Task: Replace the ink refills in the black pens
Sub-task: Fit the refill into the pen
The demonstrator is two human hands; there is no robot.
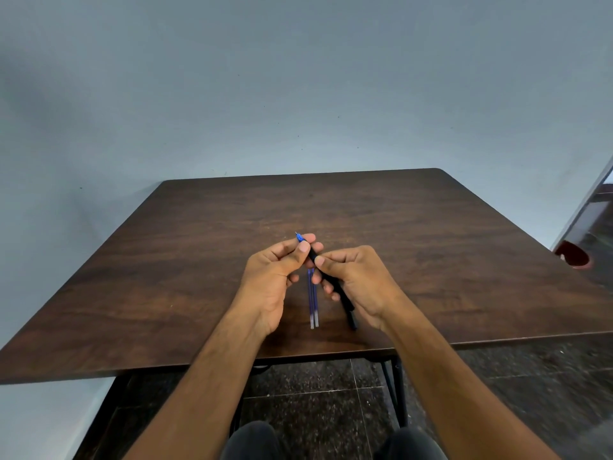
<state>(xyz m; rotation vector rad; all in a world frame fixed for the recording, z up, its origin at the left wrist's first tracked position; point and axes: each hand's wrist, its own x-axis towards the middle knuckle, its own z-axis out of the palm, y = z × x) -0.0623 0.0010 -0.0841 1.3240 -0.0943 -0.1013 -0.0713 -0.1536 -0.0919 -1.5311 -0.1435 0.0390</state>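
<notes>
A black pen (333,282) is held slantwise just above the brown table (166,260). My right hand (356,282) grips its barrel. My left hand (277,277) pinches the pen's front end, where a blue refill tip (299,237) sticks out past the fingers. Two blue ink refills (313,307) lie side by side on the table between my hands, partly hidden under the fingers. Another black pen part (352,318) shows below my right hand near the table's front edge; whether it is the held pen's end or a separate pen I cannot tell.
A red round object (573,254) stands off the table's right edge. A grey wall rises behind the table. Dark tiled floor (315,393) and the table's black metal legs (399,390) show below the front edge, with my knees at the bottom.
</notes>
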